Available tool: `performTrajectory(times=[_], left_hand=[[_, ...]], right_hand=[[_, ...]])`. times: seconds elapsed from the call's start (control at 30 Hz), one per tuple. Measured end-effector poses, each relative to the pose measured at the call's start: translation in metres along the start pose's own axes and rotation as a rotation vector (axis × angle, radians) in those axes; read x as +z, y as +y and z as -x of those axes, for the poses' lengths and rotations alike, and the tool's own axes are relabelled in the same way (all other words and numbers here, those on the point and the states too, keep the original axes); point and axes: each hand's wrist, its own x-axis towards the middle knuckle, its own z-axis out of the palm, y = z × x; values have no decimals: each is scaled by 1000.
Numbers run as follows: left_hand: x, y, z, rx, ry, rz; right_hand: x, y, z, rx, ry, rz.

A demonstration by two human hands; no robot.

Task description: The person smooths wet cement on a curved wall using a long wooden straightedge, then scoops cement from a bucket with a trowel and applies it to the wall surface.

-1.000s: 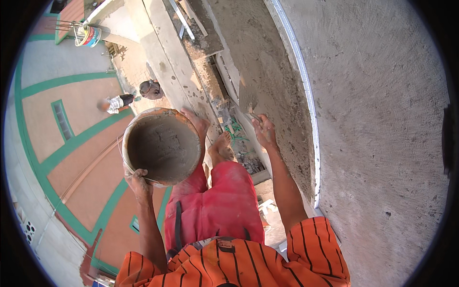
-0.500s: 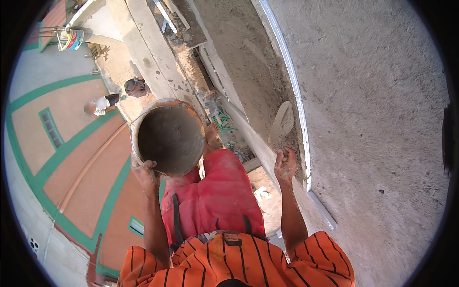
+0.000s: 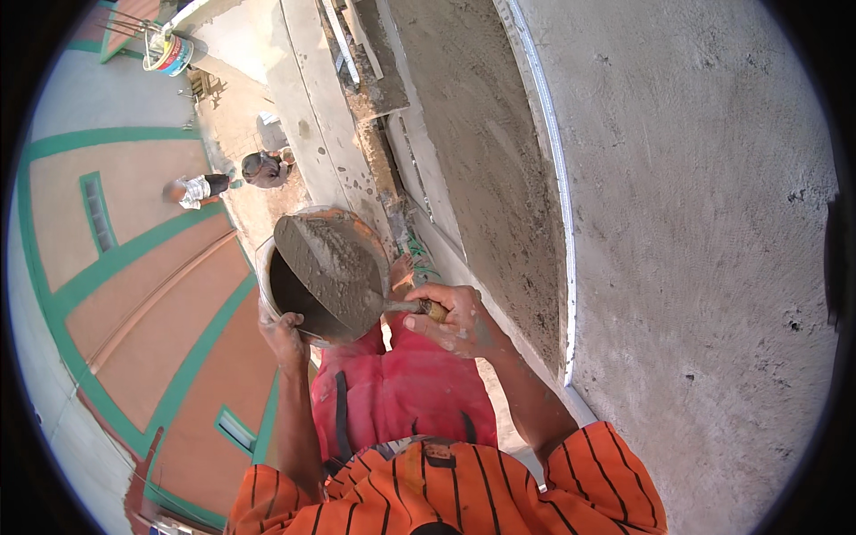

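Observation:
My left hand [image 3: 283,339] is closed on the near left rim of a round bucket [image 3: 265,272], held before my legs. In my right hand [image 3: 456,323] is the wooden handle of a trowel [image 3: 325,267]. The broad blade lies over the bucket's mouth, tilted, with wet grey mortar smeared on its face. It hides much of the inside; a dark grey hollow shows at the left. Whether the blade touches the bucket, I cannot tell.
At my right stands a grey plastered wall [image 3: 695,196] with a pale metal edge strip [image 3: 551,147] beside a damp mortar band [image 3: 481,152]. A concrete ledge [image 3: 312,107] runs ahead. Two people [image 3: 263,169] are far below, left. A hanging bucket [image 3: 169,55] shows upper left.
My right hand has brought the trowel left, from beside the mortar band to over the bucket. My left hand keeps its hold on the bucket. The view has shifted slightly.

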Motion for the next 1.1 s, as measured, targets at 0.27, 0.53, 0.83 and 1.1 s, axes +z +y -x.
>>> performTrajectory(times=[0.27, 0.53, 0.83, 1.1], left_hand=[[-20, 4, -3, 29, 88, 40], [18, 12, -45, 46, -22, -202], [76, 65, -49, 311, -239, -419], [87, 77, -42, 540, -320, -597]], right_hand=[[-94, 23, -49, 326, 519, -104], [-18, 0, 19, 447, 5, -28], [40, 33, -119, 23, -51, 1071], [-19, -23, -88, -16, 47, 1134]])
